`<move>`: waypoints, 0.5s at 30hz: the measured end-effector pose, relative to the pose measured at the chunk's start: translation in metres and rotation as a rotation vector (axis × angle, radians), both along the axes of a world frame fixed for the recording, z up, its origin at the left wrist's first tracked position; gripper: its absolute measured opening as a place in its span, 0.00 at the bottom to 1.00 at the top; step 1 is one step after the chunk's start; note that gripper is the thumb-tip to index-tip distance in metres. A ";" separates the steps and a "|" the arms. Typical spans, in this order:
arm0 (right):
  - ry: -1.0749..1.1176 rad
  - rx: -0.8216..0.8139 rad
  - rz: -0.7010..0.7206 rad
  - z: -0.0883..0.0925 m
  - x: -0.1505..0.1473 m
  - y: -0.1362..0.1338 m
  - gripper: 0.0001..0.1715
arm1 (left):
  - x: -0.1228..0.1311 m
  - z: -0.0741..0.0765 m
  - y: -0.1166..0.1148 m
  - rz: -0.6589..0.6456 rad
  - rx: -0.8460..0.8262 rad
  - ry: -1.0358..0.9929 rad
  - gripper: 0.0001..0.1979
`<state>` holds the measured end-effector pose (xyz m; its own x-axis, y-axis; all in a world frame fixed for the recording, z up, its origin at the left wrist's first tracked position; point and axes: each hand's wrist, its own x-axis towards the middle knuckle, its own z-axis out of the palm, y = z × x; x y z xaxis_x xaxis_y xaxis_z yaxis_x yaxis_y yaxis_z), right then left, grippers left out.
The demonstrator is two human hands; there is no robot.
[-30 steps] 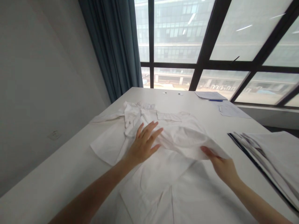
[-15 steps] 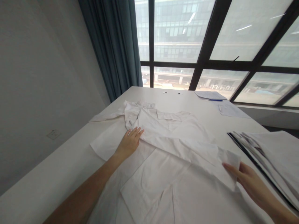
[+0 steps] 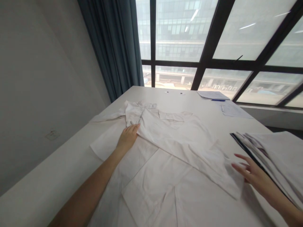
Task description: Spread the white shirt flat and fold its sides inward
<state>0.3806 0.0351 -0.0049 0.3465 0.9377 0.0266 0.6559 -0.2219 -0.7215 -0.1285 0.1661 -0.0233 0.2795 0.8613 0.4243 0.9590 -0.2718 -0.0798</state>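
Two bare hands over a white garment (image 3: 170, 151) spread flat on a white table (image 3: 47, 186). Left hand (image 3: 127, 138) rests palm down on the cloth near the collar end, fingers (image 3: 136, 126) extended and flat, gripping nothing. Right hand (image 3: 254, 175) lies open, fingers spread, just beside the folded sleeve's end (image 3: 233, 186) at the garment's right edge; whether it touches the cloth, cannot tell. Folded sleeve runs diagonally across the garment's body. Stack of folded fabric (image 3: 276, 157) at right, near the right hand. Papers (image 3: 233, 111) and blue pen (image 3: 218, 100) at the far side by the window (image 3: 213, 37); dark curtain (image 3: 118, 47) at left.
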 end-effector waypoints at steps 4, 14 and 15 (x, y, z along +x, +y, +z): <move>0.030 -0.061 0.073 0.005 -0.008 0.002 0.39 | 0.001 0.012 0.002 0.040 0.037 0.022 0.23; 0.081 -0.238 0.237 0.012 0.013 -0.019 0.31 | 0.001 0.012 0.003 0.144 0.073 0.021 0.22; 0.017 -0.184 0.235 0.008 0.013 -0.020 0.29 | 0.002 0.011 0.002 0.126 0.074 0.023 0.23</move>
